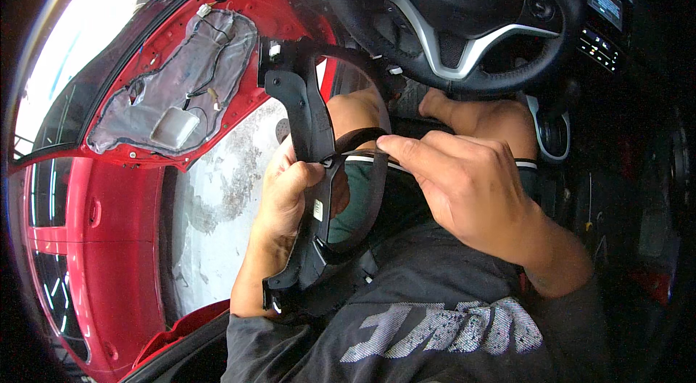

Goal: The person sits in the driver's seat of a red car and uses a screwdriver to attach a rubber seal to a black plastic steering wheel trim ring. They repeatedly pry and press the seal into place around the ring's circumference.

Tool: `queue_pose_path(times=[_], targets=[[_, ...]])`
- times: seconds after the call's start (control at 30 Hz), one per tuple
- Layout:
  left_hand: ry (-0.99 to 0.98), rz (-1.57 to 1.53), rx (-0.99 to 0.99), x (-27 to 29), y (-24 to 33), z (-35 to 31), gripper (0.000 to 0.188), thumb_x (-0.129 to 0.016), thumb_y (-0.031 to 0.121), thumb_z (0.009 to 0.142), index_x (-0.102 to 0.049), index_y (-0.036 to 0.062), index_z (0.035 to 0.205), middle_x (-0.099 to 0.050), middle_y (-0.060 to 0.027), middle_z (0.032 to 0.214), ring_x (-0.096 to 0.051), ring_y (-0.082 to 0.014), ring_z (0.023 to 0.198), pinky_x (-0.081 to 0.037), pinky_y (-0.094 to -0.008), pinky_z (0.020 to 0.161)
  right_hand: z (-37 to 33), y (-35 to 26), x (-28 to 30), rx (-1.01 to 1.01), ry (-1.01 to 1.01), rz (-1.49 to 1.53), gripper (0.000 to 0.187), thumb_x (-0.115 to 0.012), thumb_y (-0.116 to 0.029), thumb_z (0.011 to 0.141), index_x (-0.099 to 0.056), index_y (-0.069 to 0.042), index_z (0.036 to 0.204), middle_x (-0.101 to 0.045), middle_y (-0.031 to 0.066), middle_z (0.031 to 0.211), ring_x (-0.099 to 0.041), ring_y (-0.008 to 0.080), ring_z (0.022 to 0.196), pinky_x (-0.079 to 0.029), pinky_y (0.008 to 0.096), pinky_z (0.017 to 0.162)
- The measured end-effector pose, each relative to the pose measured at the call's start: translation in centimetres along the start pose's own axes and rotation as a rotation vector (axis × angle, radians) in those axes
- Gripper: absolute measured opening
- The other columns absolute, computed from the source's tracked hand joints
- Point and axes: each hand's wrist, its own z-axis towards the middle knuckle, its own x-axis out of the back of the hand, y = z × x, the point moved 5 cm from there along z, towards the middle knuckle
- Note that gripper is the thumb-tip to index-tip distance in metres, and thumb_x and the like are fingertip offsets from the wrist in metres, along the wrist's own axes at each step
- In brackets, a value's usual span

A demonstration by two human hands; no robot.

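Left grip [284, 191] clasps a long black plastic trim panel [308, 122]; right grip [464, 176] pinches a looped black flexible strip [379, 191], seemingly working it along the panel; steady tension looks needed next

From where I stand: head cam (L unit of pair), mtd. on the head of the seated person [420, 267], above the lap [406, 194]. Axis: steeply down, slightly fwd. Lens: wide fisheye; straight lines bow twd. dark rim. Range: close; L hand [286, 187] and R hand [457, 173] approx. ctr. FOV: steering wheel [453, 2] at top, shirt [449, 329] at btm., console screen [604, 3] upper R, car door [196, 89] upper L, plus ground [217, 216] past the door's edge.
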Motion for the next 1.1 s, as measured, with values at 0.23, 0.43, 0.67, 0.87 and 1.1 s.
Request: queue_pose_path(times=[0.23, 0.43, 0.67, 0.87, 1.1], targets=[[0.026, 0.087, 0.027, -0.6, 0.3, 0.5, 0.042, -0.057, 0.016, 0.084, -0.060, -0.0014, 0.122, -0.065, -0.0101, 0.072, -0.058, -0.0200, 0.048, -0.047, -0.0325, 0.047, 0.4, 1.6, -2.3, 0.079, 0.109, -0.047, 0.033, -0.069, -0.010, 0.090, -0.077, -0.014, 0.123, -0.069, 0.0084, 0.083, -0.073, 0.0303, 0.073, -0.058, 0.0441, 0.067], [-0.084, -0.025, 0.030, -0.3, 0.1, 0.5, 0.054, -0.053, 0.003, 0.087, -0.061, -0.0018, 0.140, -0.074, -0.0059, 0.112, -0.072, -0.0119, 0.083, -0.059, -0.0261, 0.067, 0.5, 1.8, -3.6, 0.096, 0.136, -0.043, 0.033, -0.069, -0.008, 0.088, -0.078, -0.014, 0.119, -0.070, 0.0072, 0.083, -0.073, 0.0288, 0.075, -0.059, 0.0423, 0.069], [-0.155, -0.052, 0.057, 0.7, -0.6, 0.9, 0.058, -0.052, 0.005, 0.086, -0.058, -0.0018, 0.144, -0.074, -0.0067, 0.115, -0.072, -0.0131, 0.092, -0.059, -0.0276, 0.073, 2.3, 2.7, -3.0, 0.197, 0.095, -0.052, 0.032, -0.070, -0.006, 0.086, -0.079, -0.014, 0.116, -0.072, 0.0073, 0.084, -0.074, 0.0294, 0.077, -0.058, 0.0428, 0.070], [-0.114, -0.068, 0.038, 0.7, -0.7, 0.9, 0.063, -0.053, 0.006, 0.082, -0.058, -0.0017, 0.144, -0.074, -0.0072, 0.114, -0.071, -0.0131, 0.089, -0.058, -0.0269, 0.070, 2.4, 3.1, -3.7, 0.192, 0.086, 0.002, 0.033, -0.070, -0.005, 0.085, -0.078, -0.013, 0.116, -0.074, 0.0087, 0.087, -0.074, 0.0301, 0.078, -0.058, 0.0437, 0.070], [-0.169, -0.105, 0.089, 1.4, -1.3, 0.9, 0.060, -0.054, 0.008, 0.082, -0.061, -0.0011, 0.140, -0.073, -0.0067, 0.112, -0.070, -0.0116, 0.087, -0.057, -0.0264, 0.070, 2.7, 3.2, -3.6, 0.199, 0.071, 0.012, 0.032, -0.070, -0.005, 0.086, -0.078, -0.013, 0.116, -0.075, 0.0086, 0.087, -0.075, 0.0302, 0.078, -0.058, 0.0439, 0.070]])
